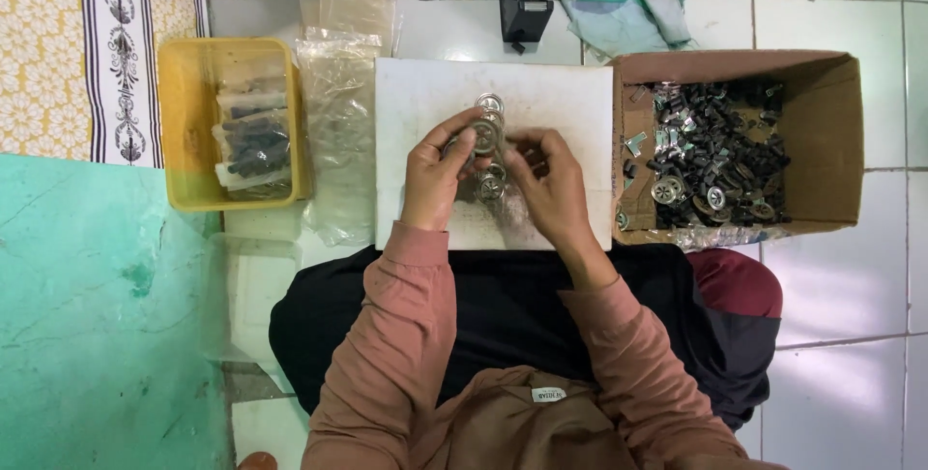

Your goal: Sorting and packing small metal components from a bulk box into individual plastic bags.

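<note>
Now the left hand [435, 175] and right hand [551, 185] are pinching a round metal disc [485, 136] together over the white board's [561, 102] middle.

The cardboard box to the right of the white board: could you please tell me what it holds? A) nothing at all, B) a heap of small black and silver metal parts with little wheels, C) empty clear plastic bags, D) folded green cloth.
B: the cardboard box is open at the top and shows a heap of small black and silver metal parts, some of them round like little wheels.
</note>
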